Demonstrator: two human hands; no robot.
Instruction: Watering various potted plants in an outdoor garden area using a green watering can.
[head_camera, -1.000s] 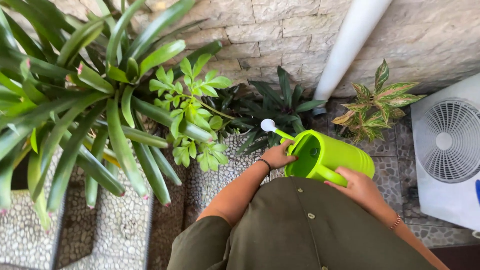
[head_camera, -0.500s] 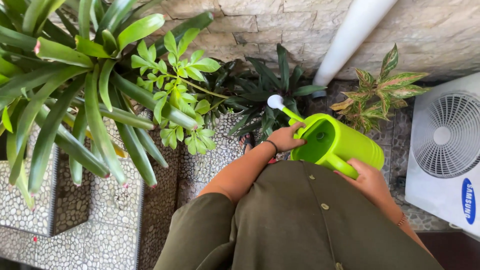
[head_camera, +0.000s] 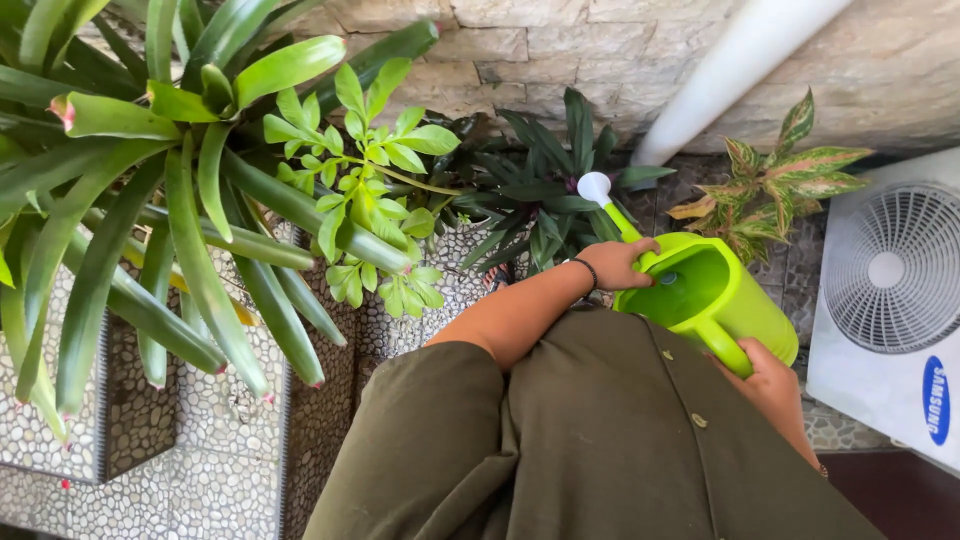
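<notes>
Currently, the green watering can (head_camera: 715, 300) is gripped by the left hand (head_camera: 618, 264) at its rim and the right hand (head_camera: 768, 380) at its handle, above the dark-leaved plant (head_camera: 545, 195); excessive tilt could flood it.

The watering can (head_camera: 725, 295) is bright lime green, with a white rose (head_camera: 594, 187) at the tip of its spout. The shirt (head_camera: 600, 440) near the camera is plain olive green with matching buttons. Far left, the bromeliad (head_camera: 150, 170) has glossy green leaves tipped in pink. The far-right plant (head_camera: 775, 180) is variegated green, cream and pink. The drainpipe (head_camera: 745, 70) is white, the stone wall (head_camera: 520, 50) beige, the pebble paving (head_camera: 230, 420) speckled grey and cream.
</notes>
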